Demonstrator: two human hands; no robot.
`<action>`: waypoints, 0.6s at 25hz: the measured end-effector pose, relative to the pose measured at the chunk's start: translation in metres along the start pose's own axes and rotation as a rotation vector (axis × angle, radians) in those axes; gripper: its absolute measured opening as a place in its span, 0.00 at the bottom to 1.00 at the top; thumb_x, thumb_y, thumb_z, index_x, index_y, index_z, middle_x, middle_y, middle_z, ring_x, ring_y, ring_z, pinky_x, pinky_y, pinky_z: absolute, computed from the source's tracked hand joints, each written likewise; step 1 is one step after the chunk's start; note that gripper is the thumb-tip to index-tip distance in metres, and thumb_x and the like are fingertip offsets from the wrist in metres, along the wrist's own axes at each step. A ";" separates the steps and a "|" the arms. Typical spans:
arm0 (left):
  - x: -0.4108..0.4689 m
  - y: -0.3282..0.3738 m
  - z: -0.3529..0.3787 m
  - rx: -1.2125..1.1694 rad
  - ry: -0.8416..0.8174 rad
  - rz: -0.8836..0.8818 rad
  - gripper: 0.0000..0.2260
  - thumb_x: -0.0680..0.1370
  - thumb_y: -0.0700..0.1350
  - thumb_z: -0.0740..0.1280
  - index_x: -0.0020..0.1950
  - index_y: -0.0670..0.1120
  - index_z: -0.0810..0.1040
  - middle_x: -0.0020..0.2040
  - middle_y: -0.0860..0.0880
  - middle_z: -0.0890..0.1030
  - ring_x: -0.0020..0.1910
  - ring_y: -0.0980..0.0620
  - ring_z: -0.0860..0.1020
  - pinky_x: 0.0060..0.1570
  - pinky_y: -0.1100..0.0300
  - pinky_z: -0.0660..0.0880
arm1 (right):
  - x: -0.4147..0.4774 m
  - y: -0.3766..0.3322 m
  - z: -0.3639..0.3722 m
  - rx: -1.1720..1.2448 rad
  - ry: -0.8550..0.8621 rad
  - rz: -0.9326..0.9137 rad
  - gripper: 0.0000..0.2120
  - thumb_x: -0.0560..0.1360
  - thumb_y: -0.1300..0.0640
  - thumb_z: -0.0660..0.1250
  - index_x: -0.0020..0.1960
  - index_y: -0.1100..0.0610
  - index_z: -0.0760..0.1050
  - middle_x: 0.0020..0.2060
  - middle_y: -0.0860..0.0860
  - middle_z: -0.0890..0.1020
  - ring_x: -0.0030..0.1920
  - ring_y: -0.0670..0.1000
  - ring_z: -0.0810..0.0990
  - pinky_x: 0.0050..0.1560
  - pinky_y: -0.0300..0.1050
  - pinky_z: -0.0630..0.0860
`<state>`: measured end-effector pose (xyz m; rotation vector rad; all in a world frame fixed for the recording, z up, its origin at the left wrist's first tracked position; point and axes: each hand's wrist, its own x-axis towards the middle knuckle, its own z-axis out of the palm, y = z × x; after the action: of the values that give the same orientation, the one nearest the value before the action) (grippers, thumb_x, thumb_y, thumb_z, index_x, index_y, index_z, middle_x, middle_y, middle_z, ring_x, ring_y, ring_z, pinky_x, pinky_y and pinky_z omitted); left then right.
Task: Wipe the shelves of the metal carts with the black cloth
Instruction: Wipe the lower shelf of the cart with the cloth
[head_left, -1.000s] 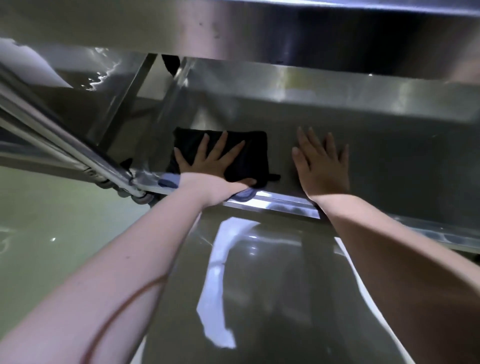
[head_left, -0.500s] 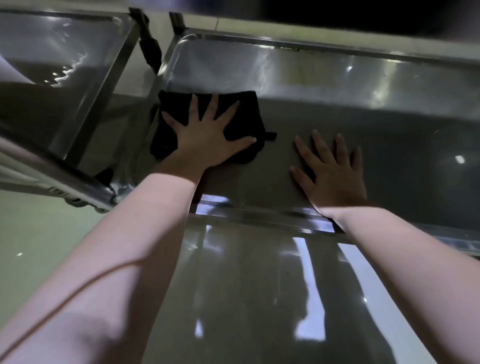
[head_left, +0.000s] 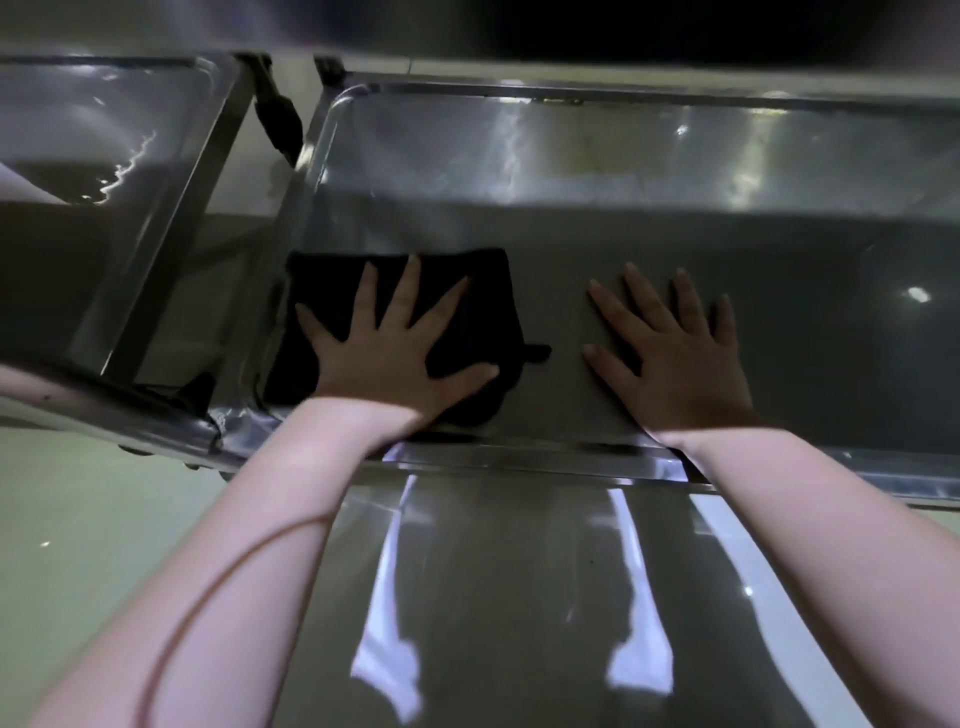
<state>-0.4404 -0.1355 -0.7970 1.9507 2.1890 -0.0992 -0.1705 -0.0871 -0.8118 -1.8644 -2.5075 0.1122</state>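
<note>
The left fingers (head_left: 402, 296) are spread wide and straight, pressed flat on the black cloth (head_left: 483, 306), with the thumb lying out to the right along its near part. The left hand (head_left: 389, 358) covers the middle of the cloth and grips nothing. The right fingers (head_left: 647, 301) are straight and a little fanned, flat on bare metal, and hold nothing. The right hand (head_left: 680, 369) lies near the cloth but apart from it, with a strip of bare metal between them.

The cloth lies folded flat in the near left corner of the shelf (head_left: 571, 228), just beside the raised left wall and close to the front rim, which both wrists cross. A small tab sticks out from its right side.

Behind the cloth the shelf is open up to its back wall, and right of the right hand it runs on out of view. A second cart shelf (head_left: 104, 156) stands just beside on the left across a narrow gap. The glossy floor (head_left: 78, 493) shows below.
</note>
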 end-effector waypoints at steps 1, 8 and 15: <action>-0.023 -0.004 0.006 0.006 0.015 -0.017 0.38 0.61 0.83 0.39 0.69 0.76 0.34 0.79 0.59 0.39 0.78 0.48 0.39 0.63 0.24 0.37 | 0.000 0.000 0.001 0.004 0.004 0.004 0.31 0.74 0.29 0.39 0.76 0.32 0.43 0.79 0.42 0.48 0.78 0.58 0.45 0.74 0.64 0.43; 0.058 -0.009 -0.012 -0.018 0.061 -0.056 0.39 0.65 0.82 0.45 0.73 0.73 0.41 0.80 0.55 0.41 0.78 0.43 0.39 0.61 0.21 0.39 | -0.001 0.000 0.001 0.013 0.009 0.006 0.32 0.73 0.29 0.38 0.76 0.32 0.44 0.79 0.42 0.48 0.79 0.58 0.45 0.75 0.63 0.43; 0.137 -0.002 -0.039 -0.001 -0.043 -0.051 0.40 0.65 0.82 0.45 0.74 0.72 0.39 0.80 0.55 0.39 0.78 0.42 0.38 0.63 0.21 0.40 | 0.003 0.002 0.001 0.026 0.004 0.004 0.31 0.73 0.29 0.40 0.76 0.32 0.44 0.79 0.41 0.49 0.79 0.57 0.44 0.74 0.64 0.42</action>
<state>-0.4606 0.0056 -0.7859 1.8756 2.2113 -0.1465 -0.1696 -0.0836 -0.8126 -1.8583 -2.4870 0.1398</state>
